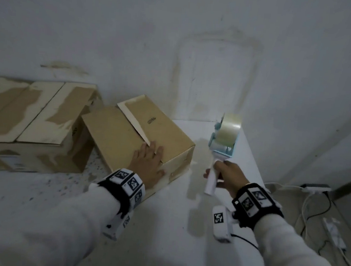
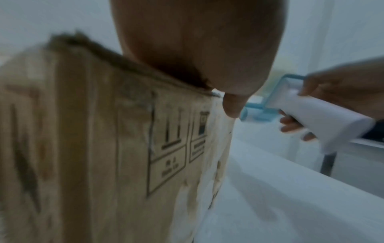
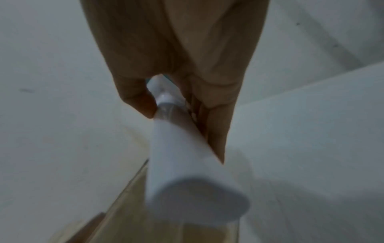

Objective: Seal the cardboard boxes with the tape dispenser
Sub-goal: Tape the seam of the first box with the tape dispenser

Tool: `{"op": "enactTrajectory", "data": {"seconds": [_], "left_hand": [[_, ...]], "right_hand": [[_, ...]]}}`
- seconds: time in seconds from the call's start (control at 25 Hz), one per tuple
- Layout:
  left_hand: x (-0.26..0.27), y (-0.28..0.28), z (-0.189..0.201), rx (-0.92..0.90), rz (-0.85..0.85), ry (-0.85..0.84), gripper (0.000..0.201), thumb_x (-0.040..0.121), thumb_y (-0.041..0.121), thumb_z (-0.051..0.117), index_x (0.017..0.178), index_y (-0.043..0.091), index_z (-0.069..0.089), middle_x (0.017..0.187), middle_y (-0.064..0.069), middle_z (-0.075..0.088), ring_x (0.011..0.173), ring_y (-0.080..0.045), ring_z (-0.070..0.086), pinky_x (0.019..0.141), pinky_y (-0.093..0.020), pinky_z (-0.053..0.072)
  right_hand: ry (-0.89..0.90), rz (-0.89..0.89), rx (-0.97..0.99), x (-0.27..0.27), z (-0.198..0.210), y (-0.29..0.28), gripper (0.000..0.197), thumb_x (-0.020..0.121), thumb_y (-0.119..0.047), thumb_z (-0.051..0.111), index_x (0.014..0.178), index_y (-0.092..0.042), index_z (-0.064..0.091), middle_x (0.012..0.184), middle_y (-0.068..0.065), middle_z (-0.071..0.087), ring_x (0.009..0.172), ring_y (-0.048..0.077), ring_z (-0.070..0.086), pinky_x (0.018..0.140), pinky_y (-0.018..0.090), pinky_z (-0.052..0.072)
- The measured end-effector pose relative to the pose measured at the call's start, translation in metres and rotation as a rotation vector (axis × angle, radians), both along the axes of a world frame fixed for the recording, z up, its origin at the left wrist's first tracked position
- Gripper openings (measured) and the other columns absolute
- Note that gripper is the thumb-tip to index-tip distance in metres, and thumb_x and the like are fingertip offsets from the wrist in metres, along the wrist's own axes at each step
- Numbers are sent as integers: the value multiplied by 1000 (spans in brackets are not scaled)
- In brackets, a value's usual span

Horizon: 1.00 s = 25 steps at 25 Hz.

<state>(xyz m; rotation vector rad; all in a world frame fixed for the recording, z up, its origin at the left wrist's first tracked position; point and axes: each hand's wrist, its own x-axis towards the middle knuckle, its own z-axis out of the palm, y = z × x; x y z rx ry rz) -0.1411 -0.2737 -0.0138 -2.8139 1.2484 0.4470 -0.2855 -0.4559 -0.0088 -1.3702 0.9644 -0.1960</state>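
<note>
- Two cardboard boxes sit on the white table [image 1: 162, 227] against the wall: a smaller box [image 1: 127, 137] near the middle and a larger box [image 1: 23, 119] just beside it on the left, its top patchy with torn paper.
- One tape dispenser [image 1: 222, 145], pale blue with a roll of clear tape and a white handle, is held above the table to the right of the smaller box, apart from it.
- The left hand [image 1: 148, 164] lies flat on the smaller box's near top corner, fingers straight and slightly spread across the flap seam.
- The right hand [image 1: 228, 177] has its fingers curled round the dispenser's handle.
- Only the left wrist view shows the printed handling symbols [image 2: 176, 148] on the smaller box's side.
- The right wrist view shows the handle end-on; the tape roll is hidden there.
- Only the head view shows cables [image 1: 316, 208] on the floor at right.
</note>
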Motion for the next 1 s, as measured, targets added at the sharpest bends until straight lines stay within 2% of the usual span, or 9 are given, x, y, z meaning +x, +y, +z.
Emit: {"op": "enactTrajectory", "data": {"seconds": [0.16,0.28,0.4,0.48,0.56,0.68,0.84,0.92,1.0], "left_hand": [[-32,-12,19,109,-63,130,76,95,42,40,150,14,-4,157,-13,-14,144,-39,-7,118,-47,10],[-30,-14,38,59,-157,226,58,95,38,37,147,17,23,155,-11,15,142,-37,15,114,-43,24],[6,-9,66,-407,123,489,39,97,37,38,126,16,55,130,-6,54,124,-27,49,100,-33,37],[38,-2,84,-769,453,756,46,95,45,39,121,11,57,114,-6,61,103,-25,61,87,-33,42],[62,4,93,-937,600,1099,68,90,62,35,127,7,51,118,-10,61,98,-25,63,83,-35,46],[85,10,100,-940,625,1421,91,82,76,26,125,1,52,120,-19,60,100,-31,62,87,-38,48],[100,14,87,-697,771,1398,100,78,78,34,137,-3,38,131,-28,51,109,-40,58,75,-40,51],[104,16,77,-636,754,1527,99,81,75,34,139,-5,33,130,-29,53,101,-37,63,68,-38,52],[110,13,71,-713,729,1678,92,84,71,34,134,-7,37,116,-25,63,86,-31,70,64,-33,57]], "right_hand": [[-178,-7,-54,13,50,-1,13,74,2,44,76,-10,49,67,9,47,58,22,46,58,30,40],[-203,52,-153,24,68,9,12,76,-2,57,66,-8,51,56,8,45,47,19,41,48,26,36],[-257,114,-196,34,76,25,18,80,-2,60,65,-6,52,50,7,43,42,17,40,44,25,35],[-281,134,-219,43,79,37,17,81,-3,60,66,-5,52,49,6,41,41,17,38,43,24,33],[-298,151,-223,52,80,47,19,81,-2,59,64,-6,50,46,4,39,41,17,36,42,24,31],[-271,193,-267,68,73,56,22,76,-6,64,59,-13,53,42,0,42,41,18,37,44,26,32],[-284,174,-264,82,69,65,17,64,-18,64,49,-21,57,42,-3,41,41,15,36,44,26,31],[-299,185,-279,88,74,66,22,66,-16,65,46,-20,57,41,-2,41,40,16,36,44,26,32],[-303,197,-302,95,75,65,34,74,-7,66,44,-19,56,41,0,41,40,17,37,43,26,32]]}}
